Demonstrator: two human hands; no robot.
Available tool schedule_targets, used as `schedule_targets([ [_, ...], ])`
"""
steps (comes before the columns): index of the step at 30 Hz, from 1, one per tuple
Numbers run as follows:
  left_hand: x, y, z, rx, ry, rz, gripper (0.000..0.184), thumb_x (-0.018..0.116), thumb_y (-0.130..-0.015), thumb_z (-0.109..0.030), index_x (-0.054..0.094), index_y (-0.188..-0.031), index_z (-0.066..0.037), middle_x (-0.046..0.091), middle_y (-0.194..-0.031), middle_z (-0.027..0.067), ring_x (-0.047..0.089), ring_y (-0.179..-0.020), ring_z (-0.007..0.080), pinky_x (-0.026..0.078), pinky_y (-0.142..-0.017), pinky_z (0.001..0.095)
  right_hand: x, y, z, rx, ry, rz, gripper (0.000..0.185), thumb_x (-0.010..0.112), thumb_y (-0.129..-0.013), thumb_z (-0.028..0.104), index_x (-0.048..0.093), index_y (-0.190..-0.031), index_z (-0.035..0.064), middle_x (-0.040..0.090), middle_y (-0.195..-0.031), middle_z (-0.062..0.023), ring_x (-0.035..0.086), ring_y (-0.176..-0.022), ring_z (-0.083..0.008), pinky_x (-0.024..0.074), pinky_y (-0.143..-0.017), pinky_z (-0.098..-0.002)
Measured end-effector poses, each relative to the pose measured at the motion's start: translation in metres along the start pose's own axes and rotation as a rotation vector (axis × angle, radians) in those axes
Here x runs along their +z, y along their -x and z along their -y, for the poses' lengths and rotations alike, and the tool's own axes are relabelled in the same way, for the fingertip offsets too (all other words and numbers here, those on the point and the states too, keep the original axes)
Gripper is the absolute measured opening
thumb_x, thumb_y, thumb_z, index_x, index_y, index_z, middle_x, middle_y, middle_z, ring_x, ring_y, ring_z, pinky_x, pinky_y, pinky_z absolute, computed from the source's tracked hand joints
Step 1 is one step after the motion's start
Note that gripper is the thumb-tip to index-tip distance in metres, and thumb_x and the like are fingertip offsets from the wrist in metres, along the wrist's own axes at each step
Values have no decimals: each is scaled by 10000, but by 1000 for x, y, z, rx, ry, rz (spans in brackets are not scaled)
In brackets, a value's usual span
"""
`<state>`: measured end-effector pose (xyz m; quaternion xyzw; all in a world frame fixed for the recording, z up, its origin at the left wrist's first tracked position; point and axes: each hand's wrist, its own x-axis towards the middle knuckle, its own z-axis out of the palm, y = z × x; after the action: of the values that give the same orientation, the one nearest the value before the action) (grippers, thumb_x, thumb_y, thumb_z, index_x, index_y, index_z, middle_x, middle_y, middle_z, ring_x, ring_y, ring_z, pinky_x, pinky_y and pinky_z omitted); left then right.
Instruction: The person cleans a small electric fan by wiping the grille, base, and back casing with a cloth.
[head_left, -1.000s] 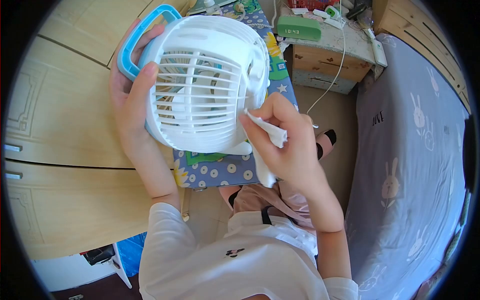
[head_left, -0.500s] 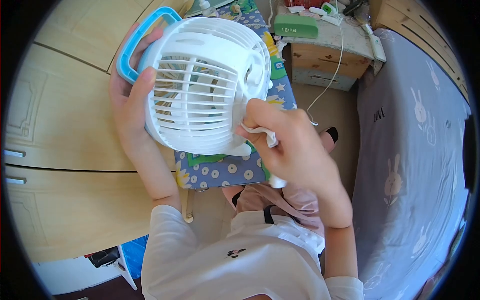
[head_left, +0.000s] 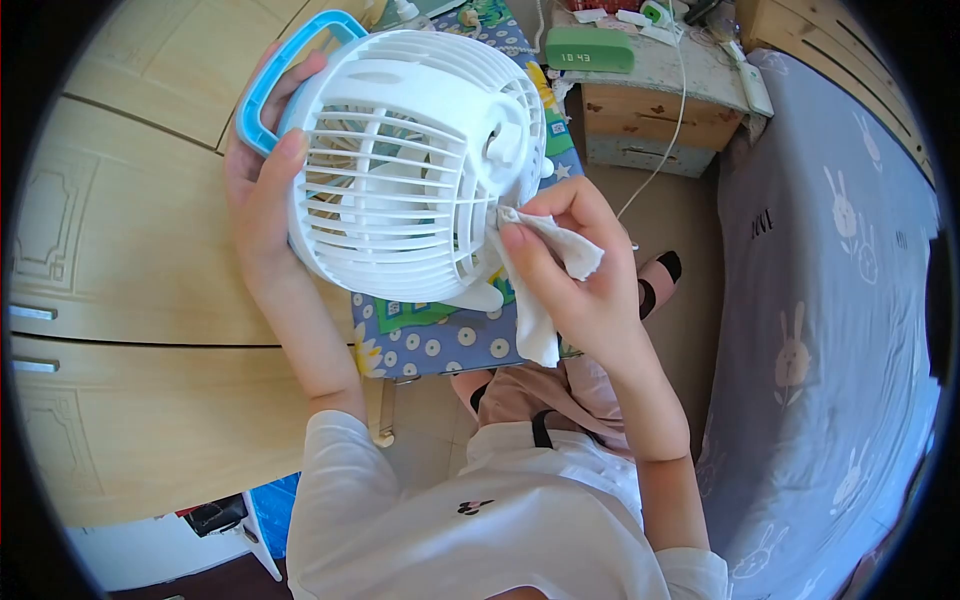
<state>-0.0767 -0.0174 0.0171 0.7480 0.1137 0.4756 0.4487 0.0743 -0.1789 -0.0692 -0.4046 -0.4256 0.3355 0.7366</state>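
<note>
A white fan (head_left: 420,150) with a slatted housing and a light blue handle (head_left: 262,95) is tilted above the patterned table. My left hand (head_left: 265,180) grips it at the handle side, thumb on the white rim and fingers behind the blue handle. Between the thumb and fingers of my right hand (head_left: 575,265) is a white cloth (head_left: 535,300), its loose end hanging down. The cloth touches or lies very close to the fan's back housing, beside the slats. The fan's far side is hidden.
A blue flowered tablecloth (head_left: 430,340) covers the table under the fan. Pale wooden cabinets (head_left: 150,220) stand at left. A green digital clock (head_left: 590,50) sits on a small drawer unit (head_left: 650,115). To the right is a bed with a grey-blue rabbit-print cover (head_left: 810,330). A white cable (head_left: 672,140) hangs down.
The fan has turned slightly in my left hand's grip. My right hand has shifted and opened out to view, and more of the white cloth now hangs below it.
</note>
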Motion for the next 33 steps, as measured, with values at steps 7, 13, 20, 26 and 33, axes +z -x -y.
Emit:
schedule_targets([
  [7,2,-1,-1,-18,0,-25,664,604,-798,-131,314,-1357,80,496,-1285,202,497,-1175,240,381,-1009,348,10,-4,0,-69,133,-23,110,617,-861,33,507,-858,18,557,-696,26,478,-656,3,359,-567,-165],
  [13,2,-2,0,6,-23,-5,650,604,-801,-129,328,-1350,81,505,-1275,201,505,-1165,237,387,-1001,346,-10,-20,26,-211,472,191,116,640,-812,2,526,-794,11,558,-660,-81,568,-580,-137,399,-529,-232],
  [20,4,1,-1,-22,-20,-41,649,607,-796,-127,333,-1345,85,511,-1268,202,504,-1165,235,384,-1003,345,-9,-14,3,-461,592,179,255,586,-652,-139,533,-841,24,616,-745,-111,637,-663,-281,488,-570,-310],
  [26,3,0,-1,-17,-53,-45,638,596,-800,-120,332,-1343,88,510,-1270,203,503,-1167,239,378,-1010,343,-42,-26,36,-241,514,380,154,615,-707,-80,553,-802,24,625,-773,-104,621,-664,-264,473,-615,-314],
  [33,5,-1,0,-28,12,-24,632,596,-800,-134,339,-1334,88,494,-1282,210,498,-1177,251,401,-997,353,-43,32,-1,-48,395,57,157,605,-839,-27,506,-958,3,588,-843,-31,554,-748,-59,432,-634,-190],
])
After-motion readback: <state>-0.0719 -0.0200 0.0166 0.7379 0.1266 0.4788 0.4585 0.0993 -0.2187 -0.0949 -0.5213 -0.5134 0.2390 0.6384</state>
